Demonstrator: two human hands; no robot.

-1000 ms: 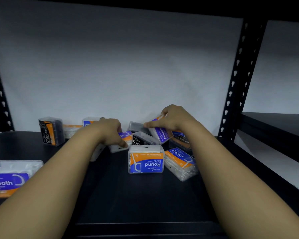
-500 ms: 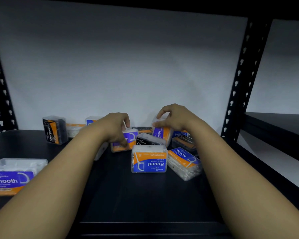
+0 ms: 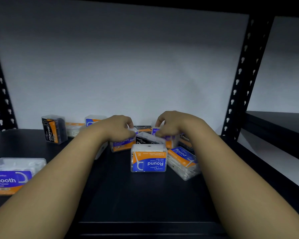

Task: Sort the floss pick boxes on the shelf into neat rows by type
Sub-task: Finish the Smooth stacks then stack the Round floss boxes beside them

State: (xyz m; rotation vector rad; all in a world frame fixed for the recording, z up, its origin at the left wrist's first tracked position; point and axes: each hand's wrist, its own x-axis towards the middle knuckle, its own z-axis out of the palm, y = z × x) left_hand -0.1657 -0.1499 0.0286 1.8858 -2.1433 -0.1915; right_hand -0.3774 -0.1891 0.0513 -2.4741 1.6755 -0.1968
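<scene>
Two hands (image 3: 118, 128) (image 3: 175, 124) grip clear, purple-and-orange Smooth boxes (image 3: 123, 144) on the shelf (image 3: 145, 195)

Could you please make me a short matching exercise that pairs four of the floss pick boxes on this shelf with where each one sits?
Things:
1. Upright Charcoal box
2. Upside-down Round box
3. Flat Smooth box
4. Tilted Round box

Places:
A. At the near left edge of the view
B. Directly right of the upside-down Round box
C. At the back left, near the wall
D. In the middle of the shelf, just in front of both hands

Pairs: 1-C, 2-D, 3-A, 4-B
</scene>
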